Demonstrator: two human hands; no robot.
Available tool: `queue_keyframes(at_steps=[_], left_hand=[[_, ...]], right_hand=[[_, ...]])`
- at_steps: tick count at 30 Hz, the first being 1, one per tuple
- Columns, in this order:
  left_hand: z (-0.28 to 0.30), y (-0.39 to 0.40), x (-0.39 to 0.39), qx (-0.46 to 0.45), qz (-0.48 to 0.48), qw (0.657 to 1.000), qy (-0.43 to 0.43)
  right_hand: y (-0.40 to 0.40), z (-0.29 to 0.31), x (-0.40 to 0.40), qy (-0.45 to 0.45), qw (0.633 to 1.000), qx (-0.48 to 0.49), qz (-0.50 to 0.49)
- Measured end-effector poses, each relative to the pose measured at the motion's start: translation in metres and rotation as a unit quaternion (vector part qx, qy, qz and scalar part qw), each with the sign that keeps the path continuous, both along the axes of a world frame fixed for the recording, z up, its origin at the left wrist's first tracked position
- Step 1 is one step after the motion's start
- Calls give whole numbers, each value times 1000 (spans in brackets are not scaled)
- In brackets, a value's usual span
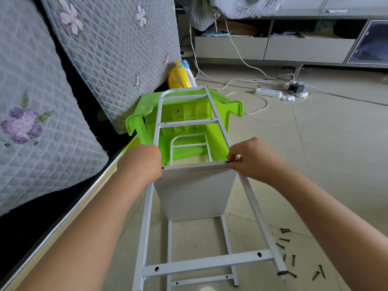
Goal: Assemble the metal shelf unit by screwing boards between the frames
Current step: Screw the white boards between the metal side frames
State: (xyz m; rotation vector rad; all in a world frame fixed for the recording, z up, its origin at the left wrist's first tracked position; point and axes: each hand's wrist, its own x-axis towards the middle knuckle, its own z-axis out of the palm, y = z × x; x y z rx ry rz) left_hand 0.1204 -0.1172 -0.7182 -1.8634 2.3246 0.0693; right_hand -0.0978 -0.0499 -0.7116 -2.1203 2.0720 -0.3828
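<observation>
Head view: first board being fixed between two frames.
Left hand (144, 162) grips frame (147, 206); right hand (249, 159) pinches a screw (228, 161) at the board (195, 192) corner. Loose screws (294, 259) lie on the floor; upper rungs bare, most boards outstanding.

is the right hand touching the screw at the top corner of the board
Touching. The head view shows the right hand pinching the dark screw between its fingertips at the corner where the board meets the upper frame.
</observation>
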Motion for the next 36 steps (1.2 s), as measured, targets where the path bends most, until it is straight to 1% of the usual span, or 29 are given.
queue_keyframes(at_steps=[1, 3, 5, 7, 8, 11, 12, 16, 19, 23, 26, 30, 33, 36], left_hand=[[0, 0, 0, 0, 1, 1000, 1], [1, 2, -1, 3, 4, 1000, -1], [3, 4, -4, 8, 10, 1000, -9], [5, 7, -6, 13, 14, 1000, -16], [6, 9, -7, 14, 14, 1000, -19], [9, 11, -7, 19, 15, 999, -22], [10, 12, -7, 19, 14, 999, -22], [10, 14, -7, 6, -4, 999, -34], [10, 14, -8, 2, -17, 999, -44], [11, 16, -10, -5, -19, 999, -30], [14, 23, -18, -28, -14, 999, -35], [8, 26, -34, -102, -104, 988, -42], [2, 28, -42, -95, -147, 984, -30], [-3, 29, -45, -111, -182, 977, -32]], right_hand=[[4, -3, -5, -81, 996, -35, -31], [10, -9, -17, -220, 965, -83, -113], [14, -15, -23, -310, 934, -56, -168], [15, -19, -18, -368, 911, -15, -186], [14, -21, -14, -366, 911, -12, -191], [13, -24, -3, -271, 942, -37, -193], [13, -23, 0, -251, 948, -45, -192], [12, -22, 4, -214, 954, -54, -203], [11, -21, 6, -211, 953, -59, -209], [11, -19, 2, -216, 953, -51, -208], [10, -18, 1, -223, 953, -39, -202], [10, -18, 0, -221, 954, -36, -199], [11, -17, -2, -221, 954, -37, -198], [12, -17, -2, -212, 957, -36, -192]])
